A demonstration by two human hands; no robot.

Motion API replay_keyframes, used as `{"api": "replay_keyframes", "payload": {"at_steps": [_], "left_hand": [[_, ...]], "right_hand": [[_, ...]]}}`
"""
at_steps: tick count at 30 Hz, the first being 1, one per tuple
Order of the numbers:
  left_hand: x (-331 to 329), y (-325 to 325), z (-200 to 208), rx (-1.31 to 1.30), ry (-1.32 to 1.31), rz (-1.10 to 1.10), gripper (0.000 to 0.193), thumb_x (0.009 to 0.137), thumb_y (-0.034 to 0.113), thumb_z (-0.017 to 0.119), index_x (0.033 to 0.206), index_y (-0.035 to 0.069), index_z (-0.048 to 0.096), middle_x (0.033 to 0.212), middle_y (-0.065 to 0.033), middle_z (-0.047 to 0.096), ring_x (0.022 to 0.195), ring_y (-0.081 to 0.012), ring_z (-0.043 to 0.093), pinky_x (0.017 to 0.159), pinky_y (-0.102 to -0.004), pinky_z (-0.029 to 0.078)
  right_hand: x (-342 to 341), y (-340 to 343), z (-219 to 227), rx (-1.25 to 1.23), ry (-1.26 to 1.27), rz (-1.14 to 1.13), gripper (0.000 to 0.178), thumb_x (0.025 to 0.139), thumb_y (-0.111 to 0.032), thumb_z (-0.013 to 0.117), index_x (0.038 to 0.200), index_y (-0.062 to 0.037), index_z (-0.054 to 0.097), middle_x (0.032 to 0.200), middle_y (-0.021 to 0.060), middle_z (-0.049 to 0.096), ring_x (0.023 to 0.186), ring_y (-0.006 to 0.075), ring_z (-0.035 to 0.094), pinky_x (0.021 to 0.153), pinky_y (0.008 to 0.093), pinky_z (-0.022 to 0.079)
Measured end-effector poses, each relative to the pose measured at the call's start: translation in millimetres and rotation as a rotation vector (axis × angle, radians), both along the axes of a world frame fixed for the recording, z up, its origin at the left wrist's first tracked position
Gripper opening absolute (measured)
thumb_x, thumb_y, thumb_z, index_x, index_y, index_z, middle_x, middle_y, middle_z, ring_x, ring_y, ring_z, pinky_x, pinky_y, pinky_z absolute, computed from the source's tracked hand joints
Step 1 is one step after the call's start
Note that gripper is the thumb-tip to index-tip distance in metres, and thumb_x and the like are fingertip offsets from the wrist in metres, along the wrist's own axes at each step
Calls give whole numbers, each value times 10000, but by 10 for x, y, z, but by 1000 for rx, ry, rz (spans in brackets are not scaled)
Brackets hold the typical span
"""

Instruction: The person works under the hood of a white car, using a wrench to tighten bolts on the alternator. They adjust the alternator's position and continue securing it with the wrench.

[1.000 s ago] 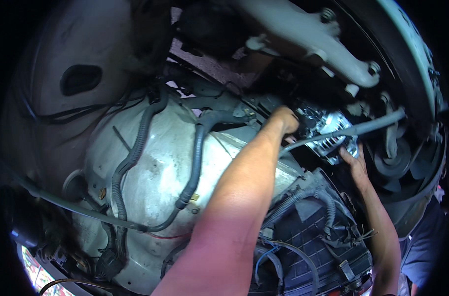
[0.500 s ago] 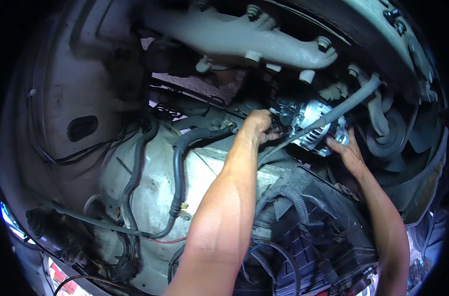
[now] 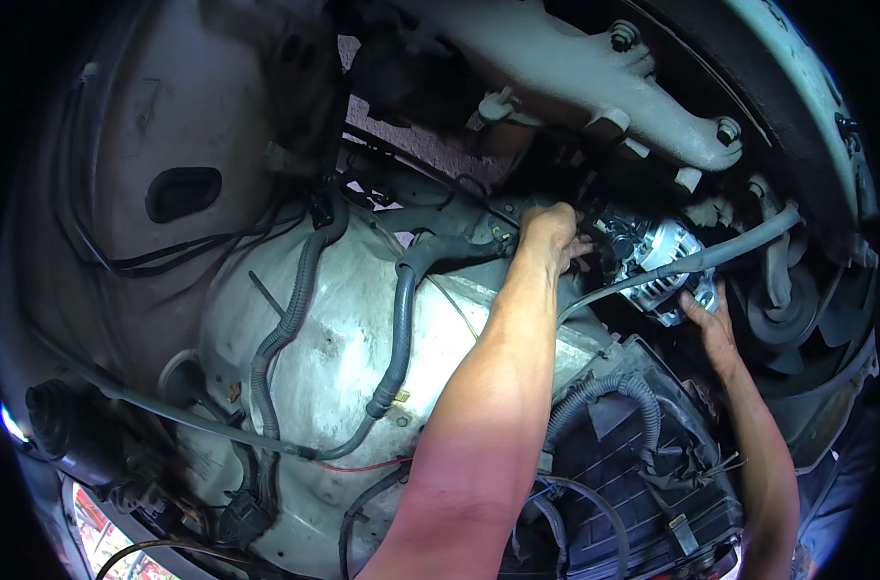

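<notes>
A silver alternator (image 3: 664, 249) sits low in the engine bay, its finned casing brightly lit. My right hand (image 3: 708, 319) grips its lower right end, thumb on the metal, other fingers mostly hidden behind it. At the alternator's dark left end, my left hand (image 3: 553, 235) is curled, with finger ends bent toward the shadow. What lies in those fingers cannot be made out. A grey hose (image 3: 711, 253) crosses in front of the alternator.
A pale metal manifold (image 3: 575, 72) with bolts hangs above the hands. To the right is a fan (image 3: 827, 314). Ribbed conduit (image 3: 604, 387) and a black plastic box (image 3: 604, 503) lie below. A thick black hose (image 3: 401, 329) runs left of my left forearm.
The view has shifted, so the engine parts, alternator and both hands appear farther right. My right hand stays on the alternator, and my left hand remains curled by its left end.
</notes>
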State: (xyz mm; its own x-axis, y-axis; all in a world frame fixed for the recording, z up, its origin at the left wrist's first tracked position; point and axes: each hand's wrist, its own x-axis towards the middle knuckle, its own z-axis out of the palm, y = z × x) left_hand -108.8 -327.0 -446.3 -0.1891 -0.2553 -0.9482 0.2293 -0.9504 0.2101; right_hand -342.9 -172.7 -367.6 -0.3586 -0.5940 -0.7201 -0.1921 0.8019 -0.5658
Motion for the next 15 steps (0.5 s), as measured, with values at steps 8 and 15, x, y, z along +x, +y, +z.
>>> {"api": "replay_keyframes", "payload": {"at_steps": [8,15], "left_hand": [[-19,13,-69,-89,-80,19,217,907,52,478,1042,-84,579,940,-182,593,789,-304,625,750,-528,596],[26,-82,1,-14,-31,-83,251,998,153,436,1176,6,536,1029,-167,565,908,-284,647,826,-505,615]], "right_hand": [[1,-8,-6,25,-40,-37,1041,767,-455,775,1480,79,237,1380,185,480,1289,265,460,1089,347,347],[25,-29,56,-32,55,92,991,791,-452,762,1467,77,267,1395,207,456,1316,277,450,1122,344,316]]}}
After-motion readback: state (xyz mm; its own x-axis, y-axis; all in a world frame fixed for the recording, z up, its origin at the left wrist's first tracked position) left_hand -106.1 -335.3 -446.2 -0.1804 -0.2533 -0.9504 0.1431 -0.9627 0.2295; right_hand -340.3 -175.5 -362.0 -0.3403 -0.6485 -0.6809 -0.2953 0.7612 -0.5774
